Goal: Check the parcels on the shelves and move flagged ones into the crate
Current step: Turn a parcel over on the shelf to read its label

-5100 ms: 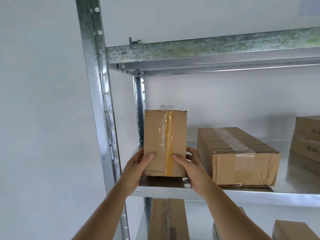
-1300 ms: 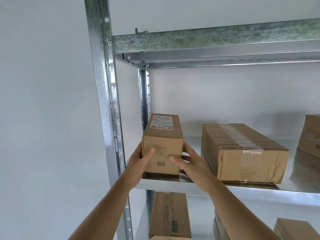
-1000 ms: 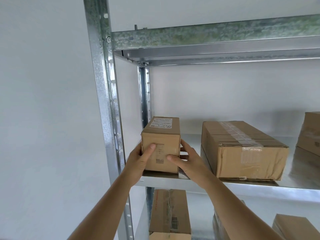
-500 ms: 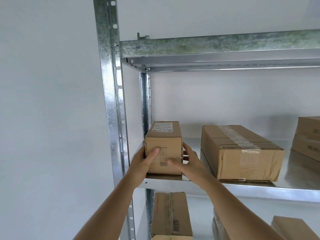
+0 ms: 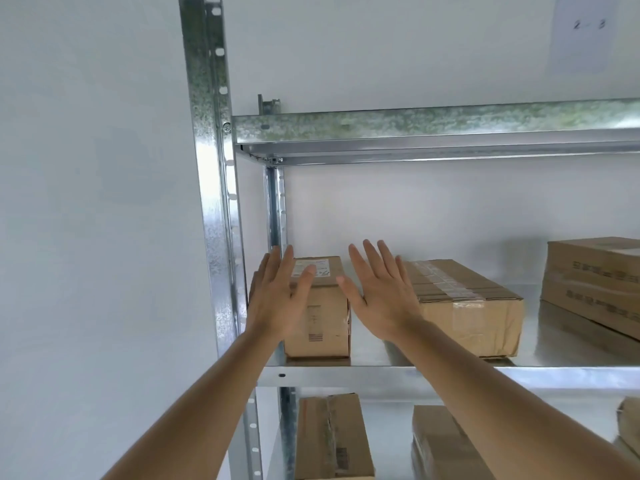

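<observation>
Head view: both hands, left hand (image 5: 277, 306) and right hand (image 5: 381, 299), fingers released beside the small parcel (image 5: 320, 320) on the shelf (image 5: 450, 374); next, judge the wide parcel (image 5: 464, 306)

Head camera, facing metal shelving (image 5: 381, 374) straight on, close range

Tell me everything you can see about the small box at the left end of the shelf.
The small box is plain brown cardboard, long and narrow, lying flat with one end facing the camera. A white label sits on its top; dark print and a barcode-like mark show on the near face, with clear tape at its right edge. It rests on the metal shelf, close to the left upright, apart from the larger taped box. The left hand, open, overlaps it in view; contact is unclear.
</observation>
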A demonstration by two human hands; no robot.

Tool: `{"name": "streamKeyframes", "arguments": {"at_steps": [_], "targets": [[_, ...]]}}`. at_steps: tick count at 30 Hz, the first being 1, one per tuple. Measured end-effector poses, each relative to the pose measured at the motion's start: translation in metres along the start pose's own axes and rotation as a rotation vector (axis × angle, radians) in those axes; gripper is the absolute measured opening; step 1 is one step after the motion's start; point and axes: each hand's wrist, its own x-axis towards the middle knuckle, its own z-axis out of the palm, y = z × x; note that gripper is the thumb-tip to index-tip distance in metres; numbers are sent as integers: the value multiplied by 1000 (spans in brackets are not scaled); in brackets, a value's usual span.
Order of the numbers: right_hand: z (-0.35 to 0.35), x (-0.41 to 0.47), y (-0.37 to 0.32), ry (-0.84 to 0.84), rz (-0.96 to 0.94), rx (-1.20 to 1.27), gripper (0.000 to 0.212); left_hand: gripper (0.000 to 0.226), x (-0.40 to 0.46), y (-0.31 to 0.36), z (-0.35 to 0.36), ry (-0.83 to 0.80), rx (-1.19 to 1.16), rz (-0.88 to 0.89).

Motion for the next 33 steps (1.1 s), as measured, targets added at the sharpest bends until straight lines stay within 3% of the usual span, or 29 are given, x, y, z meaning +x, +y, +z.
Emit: {"name": "streamKeyframes", "arguments": {"at_steps": [4, 11, 20, 27, 33], "targets": [[-19, 0, 21, 2, 24, -151, 75, 93, 3, 24, 2, 69, 363, 183], [-54, -24, 94, 19, 107, -228, 81, 90, 6, 100, 38, 34, 478, 306], [-75, -51, 204, -19, 178, -184, 78, 88, -8, 176, 118, -18, 463, 259], [-67, -59, 229, -71, 175, -86, 69, 86, -22, 186, 139, -66, 418, 164], [-49, -64, 231, -92, 304, 286, 68, 72, -23, 173, 136, -128, 148, -16]]}}
